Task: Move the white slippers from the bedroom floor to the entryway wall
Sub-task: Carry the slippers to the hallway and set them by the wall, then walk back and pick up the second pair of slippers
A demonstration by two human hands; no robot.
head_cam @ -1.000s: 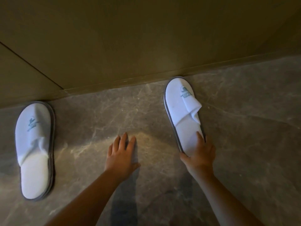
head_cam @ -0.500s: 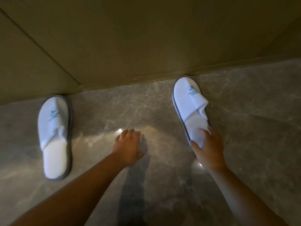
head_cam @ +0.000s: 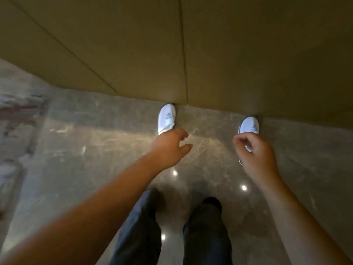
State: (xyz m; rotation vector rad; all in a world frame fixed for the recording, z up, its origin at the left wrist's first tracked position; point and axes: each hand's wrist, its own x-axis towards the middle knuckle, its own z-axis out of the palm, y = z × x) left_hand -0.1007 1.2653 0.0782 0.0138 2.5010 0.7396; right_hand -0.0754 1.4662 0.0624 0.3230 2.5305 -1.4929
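Two white slippers with blue logos lie on the grey marble floor, toes against the tan wall (head_cam: pixel 248 64). The left slipper (head_cam: pixel 166 117) sits at the wall's seam; the right slipper (head_cam: pixel 250 126) lies apart to its right. My left hand (head_cam: pixel 170 146) hovers above the floor in front of the left slipper, fingers spread, holding nothing. My right hand (head_cam: pixel 255 155) hangs in front of the right slipper's heel and covers it, fingers loosely curled, with nothing gripped in them.
My legs in dark trousers (head_cam: pixel 172 232) stand on the marble floor (head_cam: pixel 95 159) below the hands. A patterned carpet (head_cam: pixel 13 119) borders the floor at the left edge. Ceiling lights reflect off the polished stone.
The view has pulled back and up from the floor. My left hand lifted off the marble, my right hand came off the right slipper, and both slippers stay at the wall.
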